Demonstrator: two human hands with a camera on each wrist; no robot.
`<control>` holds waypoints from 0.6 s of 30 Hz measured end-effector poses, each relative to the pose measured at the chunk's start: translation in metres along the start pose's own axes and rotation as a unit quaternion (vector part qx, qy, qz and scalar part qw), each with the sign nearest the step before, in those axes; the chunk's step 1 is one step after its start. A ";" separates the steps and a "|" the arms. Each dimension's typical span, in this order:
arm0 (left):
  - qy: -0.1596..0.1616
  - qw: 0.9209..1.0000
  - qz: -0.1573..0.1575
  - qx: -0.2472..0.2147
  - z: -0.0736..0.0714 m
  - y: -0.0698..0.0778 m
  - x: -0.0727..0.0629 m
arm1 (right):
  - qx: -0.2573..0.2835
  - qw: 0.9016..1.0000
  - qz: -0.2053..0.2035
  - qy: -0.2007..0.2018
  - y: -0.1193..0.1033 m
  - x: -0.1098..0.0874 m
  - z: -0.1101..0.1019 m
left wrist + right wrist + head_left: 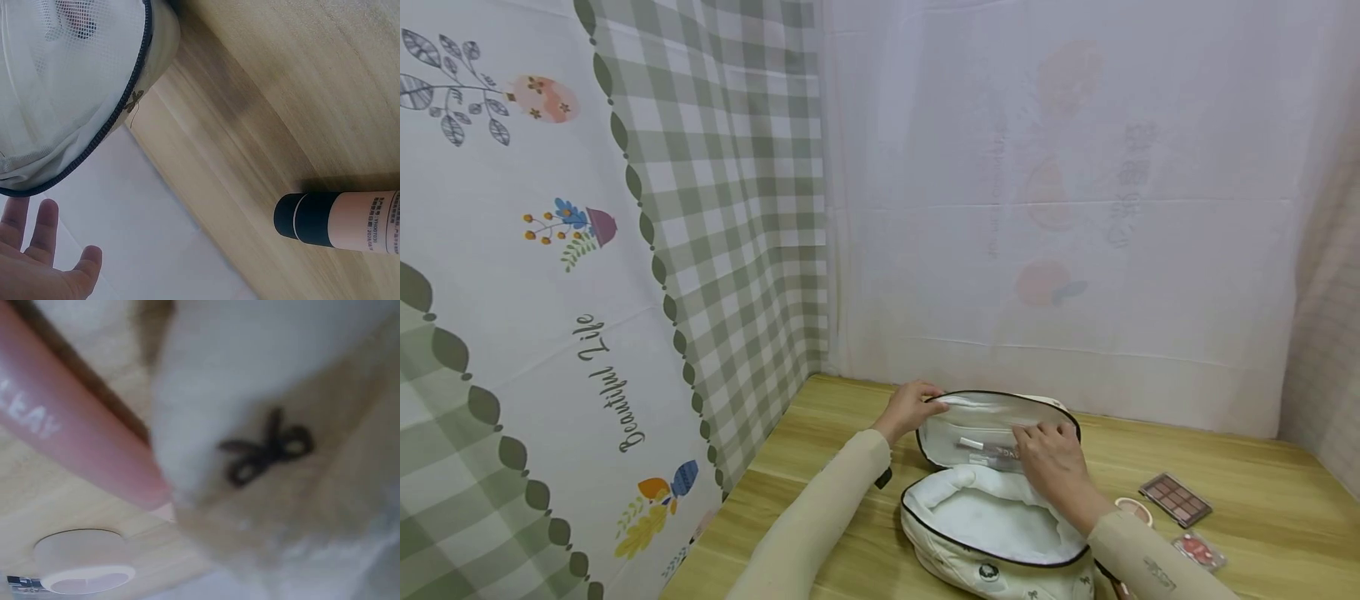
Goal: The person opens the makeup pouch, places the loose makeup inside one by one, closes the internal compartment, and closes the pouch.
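A white quilted cosmetic bag [1000,575] with dark trim stands on the table, its lid [970,404] raised. My left hand [913,410] holds the lid's upper left edge; in the left wrist view, other fingers of my left hand [47,250] stretch beside the zipped rim. Inside the lid is a mesh pocket [943,446] with a white-ended slim item [972,443] in it. My right hand [1051,457], fingers bent, is against the pocket, covering its right part; what those fingers grip is hidden. The bag's lower compartment [988,521] shows its white lining.
Right of the bag lie an eyeshadow palette [1176,498], a round compact [1133,510] and a clear case with red contents [1198,550]. A pink tube [81,431] lies close beside the bag. A black-capped pink bottle [350,222] lies on the table. Cloth hangs behind and left.
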State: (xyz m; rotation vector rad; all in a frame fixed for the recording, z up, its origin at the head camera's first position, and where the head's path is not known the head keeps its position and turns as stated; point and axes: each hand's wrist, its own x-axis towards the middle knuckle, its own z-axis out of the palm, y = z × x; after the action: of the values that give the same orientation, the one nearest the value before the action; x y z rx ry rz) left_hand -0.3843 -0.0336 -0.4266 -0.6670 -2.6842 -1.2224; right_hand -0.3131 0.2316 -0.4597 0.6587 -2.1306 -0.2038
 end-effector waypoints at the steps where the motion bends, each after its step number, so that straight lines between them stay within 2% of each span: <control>1: 0.000 1.000 0.000 -0.001 0.000 0.000 0.000 | 0.003 1.000 0.003 -0.005 0.000 -0.001 -0.001; 8: -0.002 1.000 -0.008 -0.007 -0.001 0.000 -0.001 | 0.025 0.999 0.022 -0.030 0.003 -0.008 -0.016; 10: -0.004 1.000 -0.012 -0.012 -0.002 0.001 -0.001 | 0.032 0.997 0.043 -0.059 0.005 -0.010 -0.022; 13: -0.007 1.000 -0.017 -0.018 -0.002 0.001 -0.002 | 0.043 0.988 0.090 -0.121 0.008 -0.015 -0.031; 16: -0.007 1.000 -0.020 -0.022 -0.002 0.001 -0.002 | 0.051 0.980 0.126 -0.145 0.012 -0.021 -0.038; 18: -0.006 1.000 -0.019 -0.022 -0.001 0.000 -0.002 | 0.061 0.978 0.140 -0.140 0.014 -0.024 -0.041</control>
State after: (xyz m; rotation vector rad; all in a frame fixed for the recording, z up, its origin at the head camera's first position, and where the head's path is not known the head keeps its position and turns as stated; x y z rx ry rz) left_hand -0.3825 -0.0352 -0.4264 -0.6338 -2.6985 -1.2944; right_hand -0.2741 0.2598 -0.4463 0.4079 -2.4959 -0.0099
